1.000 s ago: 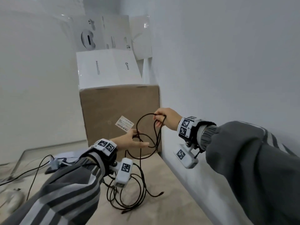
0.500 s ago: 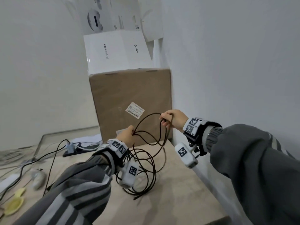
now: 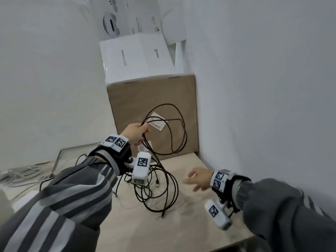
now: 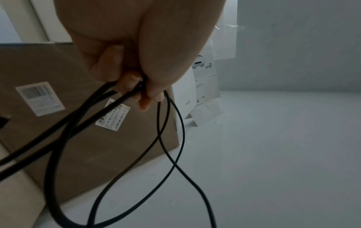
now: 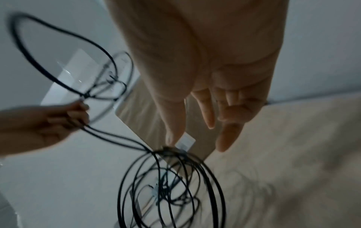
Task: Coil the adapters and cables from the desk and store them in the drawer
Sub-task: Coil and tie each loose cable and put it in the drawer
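Left hand (image 3: pixel 135 133) clamped on gathered loops of black cable (image 3: pixel 174 128), raised before the cardboard box (image 3: pixel 154 99); the remainder hangs in a tangle on the table (image 3: pixel 181 230). Right hand (image 3: pixel 197 179) apart, fingers spread, holding nothing, low near the tangle. Risk: loose end could snag in the tangle, possibly knotting, though blur hides the crossings. Pale wood table, white walls, corner. No drawer visible.

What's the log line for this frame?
left hand: grips thin black cable loops | right hand: open, empty, above beige desk | coiling unfinished
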`<state>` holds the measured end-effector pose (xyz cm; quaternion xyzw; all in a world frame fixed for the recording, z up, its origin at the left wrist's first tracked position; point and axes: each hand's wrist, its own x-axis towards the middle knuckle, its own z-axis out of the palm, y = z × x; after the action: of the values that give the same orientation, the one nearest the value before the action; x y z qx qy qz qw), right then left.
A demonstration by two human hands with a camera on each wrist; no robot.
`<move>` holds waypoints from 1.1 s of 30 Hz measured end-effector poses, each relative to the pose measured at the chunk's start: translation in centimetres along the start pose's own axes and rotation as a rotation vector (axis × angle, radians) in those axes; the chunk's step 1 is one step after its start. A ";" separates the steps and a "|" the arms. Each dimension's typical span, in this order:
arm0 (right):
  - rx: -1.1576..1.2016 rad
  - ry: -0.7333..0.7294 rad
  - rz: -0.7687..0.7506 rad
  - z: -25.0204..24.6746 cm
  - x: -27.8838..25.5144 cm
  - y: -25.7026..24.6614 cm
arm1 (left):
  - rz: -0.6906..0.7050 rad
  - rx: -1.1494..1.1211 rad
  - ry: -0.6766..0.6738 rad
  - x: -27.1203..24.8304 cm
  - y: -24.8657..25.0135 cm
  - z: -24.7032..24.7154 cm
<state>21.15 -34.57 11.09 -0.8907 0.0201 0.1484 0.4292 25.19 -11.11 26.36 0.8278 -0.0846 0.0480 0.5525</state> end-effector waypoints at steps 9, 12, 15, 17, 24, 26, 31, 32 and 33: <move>0.205 -0.056 -0.087 6.3 4.2 -1.2 | 0.048 -0.063 -0.003 -0.6 1.0 -1.6; 0.255 0.024 -0.059 5.4 4.3 -1.1 | 0.030 -0.146 0.110 -0.1 0.1 -3.0; 0.276 0.197 0.126 2.4 4.6 0.6 | 0.012 -0.265 0.293 0.4 -0.9 -6.1; 0.297 0.226 0.219 0.6 4.3 1.7 | 0.011 -0.325 0.388 0.5 -1.3 -8.3; -0.126 0.364 0.258 -0.3 4.3 5.5 | 0.087 -0.351 0.659 -0.5 -0.2 -13.3; -0.118 0.424 0.196 -0.1 3.7 4.5 | 0.104 -0.353 0.670 -1.1 0.0 -13.8; 0.221 0.483 0.099 0.0 2.6 0.8 | 0.141 -0.344 0.537 -2.4 0.3 -12.6; 0.216 0.484 0.063 0.0 3.0 0.4 | 0.147 -0.348 0.514 -2.6 0.4 -12.1; 0.268 0.494 0.054 0.3 3.0 -0.1 | 0.152 -0.365 0.494 -2.8 0.6 -11.7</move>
<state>23.94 -33.97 10.14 -0.8345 0.1672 -0.0656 0.5209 22.49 -0.29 30.96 0.6695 -0.0166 0.2727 0.6907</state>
